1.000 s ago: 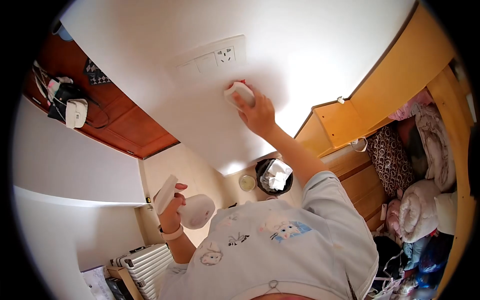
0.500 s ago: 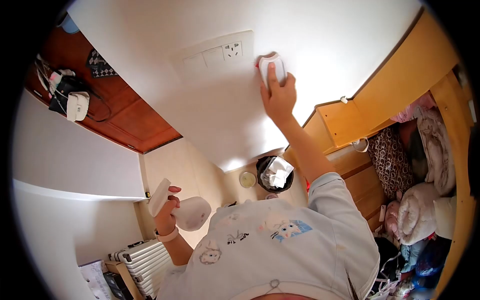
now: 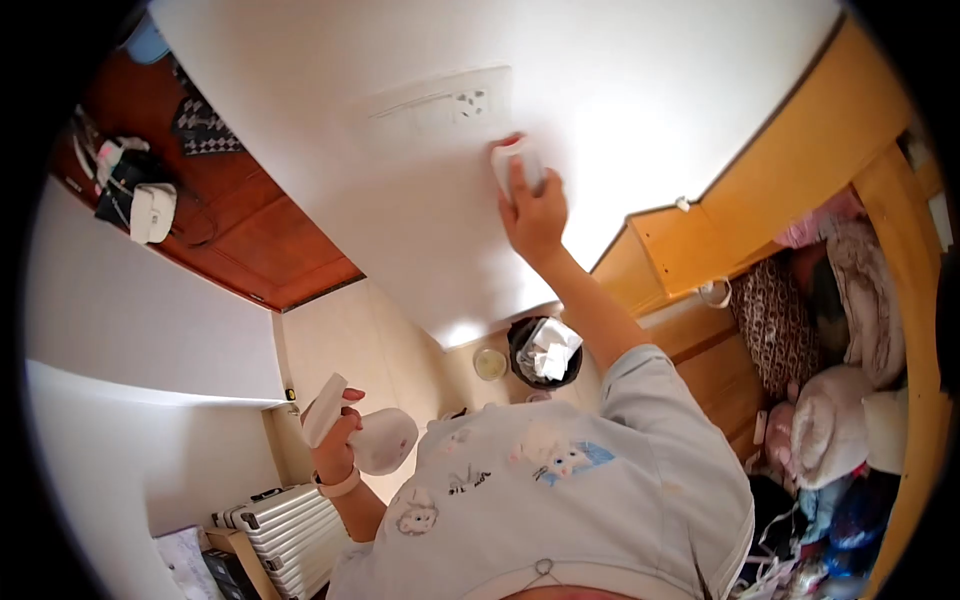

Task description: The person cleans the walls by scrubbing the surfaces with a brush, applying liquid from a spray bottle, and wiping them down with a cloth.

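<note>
My right hand [image 3: 536, 212] is closed on a white brush-like block [image 3: 518, 165] with a reddish edge, pressed to the white wall [image 3: 400, 210]. The block sits just below and right of the switch and socket panel [image 3: 440, 105]. Lower left, my left hand [image 3: 335, 440] is wrapped round the neck of a white spray bottle [image 3: 385, 441], which is tilted, with its head up by my fingers.
Below the wall stand a black-lined bin [image 3: 545, 352] with white paper and a round dish [image 3: 490, 364]. An orange wooden shelf [image 3: 690, 245] and bedding [image 3: 835, 430] are at right. A red-brown door [image 3: 250, 235] with hanging bags and a silver suitcase [image 3: 290, 530] are at left.
The block in my right hand first moved right and up along the wall, then back left and down a little. My left hand still holds the bottle, slightly lower.
</note>
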A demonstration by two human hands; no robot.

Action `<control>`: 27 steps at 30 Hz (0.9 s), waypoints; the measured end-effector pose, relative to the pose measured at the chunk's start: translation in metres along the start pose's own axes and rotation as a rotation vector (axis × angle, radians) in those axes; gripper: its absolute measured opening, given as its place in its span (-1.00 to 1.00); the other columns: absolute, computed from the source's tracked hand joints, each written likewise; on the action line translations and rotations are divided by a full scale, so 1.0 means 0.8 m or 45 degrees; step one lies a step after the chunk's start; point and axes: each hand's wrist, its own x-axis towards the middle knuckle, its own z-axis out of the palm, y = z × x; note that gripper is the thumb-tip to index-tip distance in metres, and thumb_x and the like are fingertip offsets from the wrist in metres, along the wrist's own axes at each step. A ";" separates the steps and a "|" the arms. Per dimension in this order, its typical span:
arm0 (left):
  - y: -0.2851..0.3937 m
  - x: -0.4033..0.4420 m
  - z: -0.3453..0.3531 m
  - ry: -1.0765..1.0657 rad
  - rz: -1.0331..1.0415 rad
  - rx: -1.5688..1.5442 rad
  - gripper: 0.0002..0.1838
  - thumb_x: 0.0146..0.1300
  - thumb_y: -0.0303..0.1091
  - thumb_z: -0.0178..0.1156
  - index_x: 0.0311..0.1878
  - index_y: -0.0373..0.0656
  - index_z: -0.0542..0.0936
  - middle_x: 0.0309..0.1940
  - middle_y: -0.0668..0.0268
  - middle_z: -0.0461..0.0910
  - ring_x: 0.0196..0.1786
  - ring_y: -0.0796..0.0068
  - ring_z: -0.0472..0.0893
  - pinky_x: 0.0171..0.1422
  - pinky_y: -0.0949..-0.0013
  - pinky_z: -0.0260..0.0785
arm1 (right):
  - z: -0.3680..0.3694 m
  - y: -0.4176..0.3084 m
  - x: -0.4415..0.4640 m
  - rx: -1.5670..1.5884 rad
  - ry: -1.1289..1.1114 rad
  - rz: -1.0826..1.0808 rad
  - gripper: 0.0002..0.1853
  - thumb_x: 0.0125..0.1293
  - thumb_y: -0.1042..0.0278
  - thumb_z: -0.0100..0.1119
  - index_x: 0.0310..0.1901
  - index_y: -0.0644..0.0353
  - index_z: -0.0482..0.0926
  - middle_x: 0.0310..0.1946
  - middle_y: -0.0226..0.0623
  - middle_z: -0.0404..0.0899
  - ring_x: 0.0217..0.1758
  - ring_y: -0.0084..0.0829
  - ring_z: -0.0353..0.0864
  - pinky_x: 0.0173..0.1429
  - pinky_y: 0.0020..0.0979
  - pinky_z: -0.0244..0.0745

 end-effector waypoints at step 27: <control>0.001 0.000 -0.016 0.100 -0.036 -0.133 -0.69 -0.18 -0.64 0.03 -0.28 -0.29 0.61 -0.36 0.32 0.61 -0.49 0.67 0.44 -0.42 0.56 0.32 | -0.010 0.003 0.066 -0.085 -0.051 0.465 -0.44 0.26 0.10 0.07 0.27 0.06 0.27 -0.28 -0.13 0.25 -0.46 -0.37 0.38 -0.37 -0.38 0.39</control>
